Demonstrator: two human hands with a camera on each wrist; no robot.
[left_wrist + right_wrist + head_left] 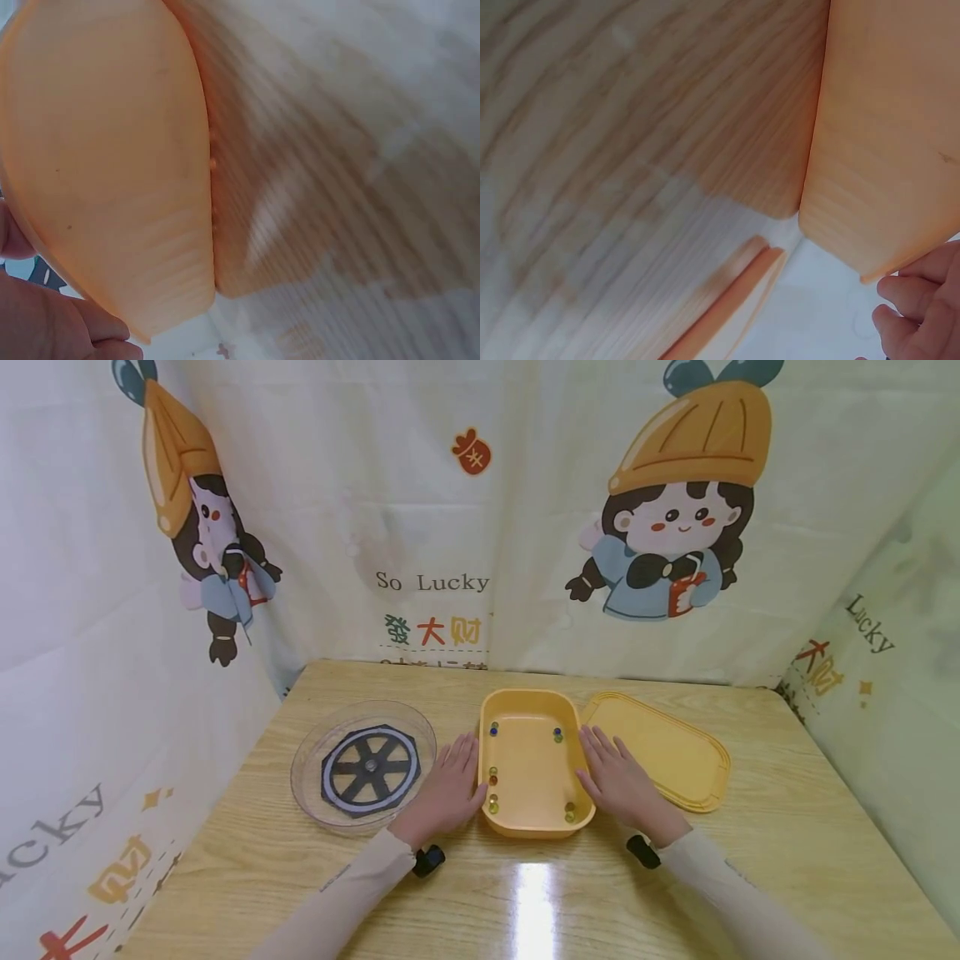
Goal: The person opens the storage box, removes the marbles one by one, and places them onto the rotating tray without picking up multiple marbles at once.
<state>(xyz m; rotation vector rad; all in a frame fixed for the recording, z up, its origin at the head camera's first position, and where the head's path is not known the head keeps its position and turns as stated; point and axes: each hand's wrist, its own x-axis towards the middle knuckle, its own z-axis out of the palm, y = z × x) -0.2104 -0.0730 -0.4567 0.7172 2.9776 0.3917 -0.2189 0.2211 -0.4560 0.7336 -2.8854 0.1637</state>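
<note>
An orange rectangular tub [528,760] stands on the table with several small glass marbles [492,777] along its left and right sides. My left hand [448,785] rests against the tub's left rim, fingers extended forward. On the opposite rim lies my right hand [621,779], its fingers also straight. In the left wrist view, the fingers [105,330] touch the rim of the tub [112,165]. The right wrist view has fingers [907,292] at the rim of the tub [885,150].
To the left is a round clear dish [309,802] holding a black spoked wheel [371,766]. An orange lid [667,752] lies right of the tub, partly behind it. Patterned curtains [525,527] surround the wooden table [787,827].
</note>
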